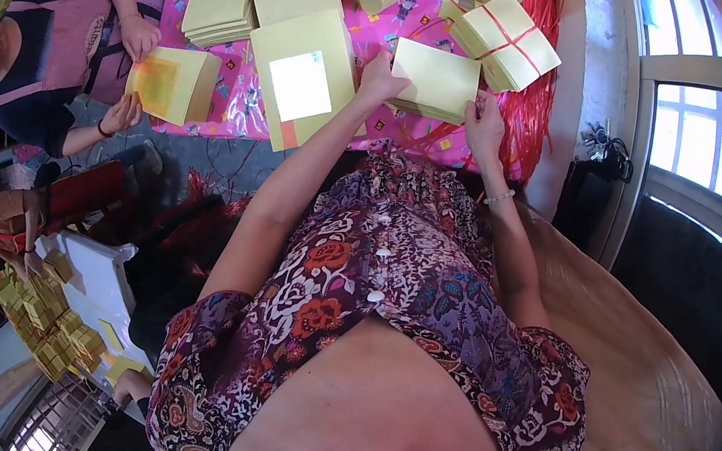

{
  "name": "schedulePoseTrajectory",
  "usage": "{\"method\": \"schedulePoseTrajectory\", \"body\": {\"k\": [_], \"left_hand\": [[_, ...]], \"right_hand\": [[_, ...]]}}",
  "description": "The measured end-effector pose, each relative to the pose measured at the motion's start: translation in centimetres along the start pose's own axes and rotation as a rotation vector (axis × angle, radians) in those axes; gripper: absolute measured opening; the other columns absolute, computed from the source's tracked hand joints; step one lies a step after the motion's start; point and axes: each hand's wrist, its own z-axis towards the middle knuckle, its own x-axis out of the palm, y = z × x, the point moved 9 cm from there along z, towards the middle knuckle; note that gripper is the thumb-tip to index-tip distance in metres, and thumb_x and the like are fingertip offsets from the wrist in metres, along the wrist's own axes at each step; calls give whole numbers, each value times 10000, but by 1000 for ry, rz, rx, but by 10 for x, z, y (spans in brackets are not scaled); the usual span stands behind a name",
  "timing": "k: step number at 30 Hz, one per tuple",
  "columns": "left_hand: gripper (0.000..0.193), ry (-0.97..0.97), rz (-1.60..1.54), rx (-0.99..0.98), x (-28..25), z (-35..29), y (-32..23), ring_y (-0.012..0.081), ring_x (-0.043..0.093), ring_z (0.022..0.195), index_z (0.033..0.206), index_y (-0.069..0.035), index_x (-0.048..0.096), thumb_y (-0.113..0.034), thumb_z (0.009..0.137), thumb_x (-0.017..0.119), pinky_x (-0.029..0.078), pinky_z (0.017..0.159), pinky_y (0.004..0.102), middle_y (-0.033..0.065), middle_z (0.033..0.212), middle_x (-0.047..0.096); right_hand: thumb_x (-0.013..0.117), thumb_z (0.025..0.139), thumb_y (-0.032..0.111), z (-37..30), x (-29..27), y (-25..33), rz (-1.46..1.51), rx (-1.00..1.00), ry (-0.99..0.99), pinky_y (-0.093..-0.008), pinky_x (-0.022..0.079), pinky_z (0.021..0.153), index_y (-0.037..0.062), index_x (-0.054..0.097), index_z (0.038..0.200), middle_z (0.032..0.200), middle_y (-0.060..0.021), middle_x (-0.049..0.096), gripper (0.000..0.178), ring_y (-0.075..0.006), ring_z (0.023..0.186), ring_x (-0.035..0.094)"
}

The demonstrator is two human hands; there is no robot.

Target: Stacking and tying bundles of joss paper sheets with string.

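Observation:
A stack of pale yellow paper sheets lies on the pink patterned tablecloth in front of me. My left hand grips the stack's left edge. My right hand holds its lower right corner. Both arms reach up from my flowered dress. To the left of the stack lies a large yellow sheet with a white square and an orange patch.
More yellow paper stacks cover the table, one bundle tied with red string. Red string strands hang at the table's right edge. A person at the left holds a yellow stack. Another person lower left handles gold folded papers. A window is at the right.

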Motion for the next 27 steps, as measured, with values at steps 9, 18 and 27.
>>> {"method": "schedulePoseTrajectory", "body": {"k": [9,18,27], "left_hand": [[625,42,180,13,2,9,-10,296,663,950,1088,8,568,-260,605,859,511,864,376,183,1015,678],[698,-9,342,44,3,3,-29,401,604,1000,1166,90,466,-200,631,807,511,880,429,263,1085,582],[368,-139,-39,397,-2,-92,-75,343,608,886,1120,-39,524,-138,799,674,490,793,424,207,1028,584]], "right_hand": [[676,804,140,5,-15,56,-503,-281,-6,-442,485,779,76,591,1104,982,-113,584,318,-308,922,578],[683,808,293,3,38,86,-607,-599,255,-398,497,772,119,612,1068,994,-82,582,320,-279,944,576],[739,760,394,14,43,75,-642,-682,393,-406,523,778,101,581,1097,1026,-111,585,473,-307,942,595]]}}
